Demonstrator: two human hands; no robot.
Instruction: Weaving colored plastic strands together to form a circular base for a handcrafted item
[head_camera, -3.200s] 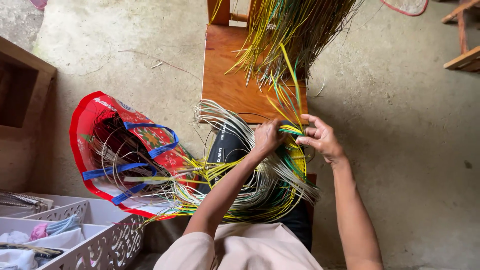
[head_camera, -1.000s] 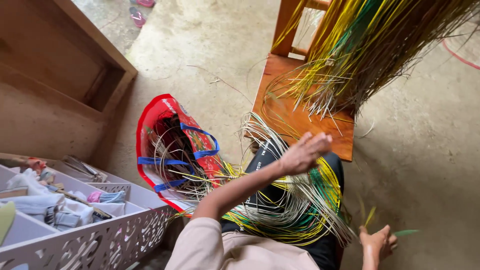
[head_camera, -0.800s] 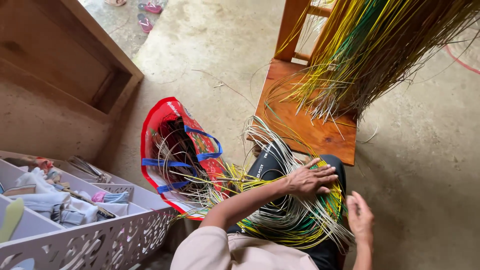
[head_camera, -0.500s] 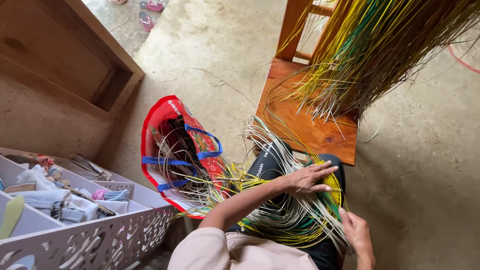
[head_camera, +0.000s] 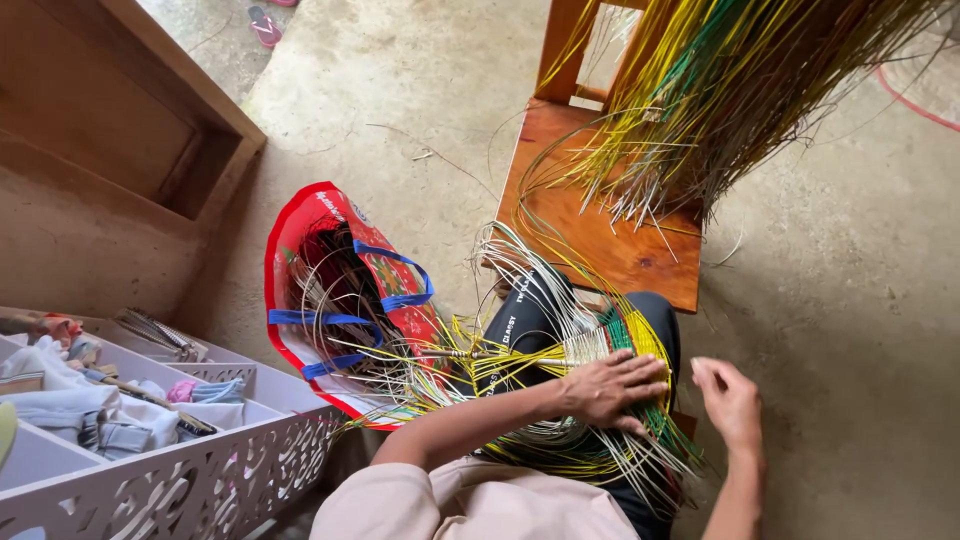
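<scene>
One package only: red woven-plastic shopping bag (head_camera: 330, 300) on concrete floor, left of seated person's knees. Blue strap handles, printed patterned panels, mouth open, thin strips spilling out. No labels, signs or screens visible.

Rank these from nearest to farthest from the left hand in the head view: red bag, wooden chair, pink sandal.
From the left hand:
1. Red bag, on the floor to its left.
2. Wooden chair, straight ahead, with strips hanging over it; close to the bag's distance, so hard to call.
3. Pink sandal, far off at top left.
</scene>
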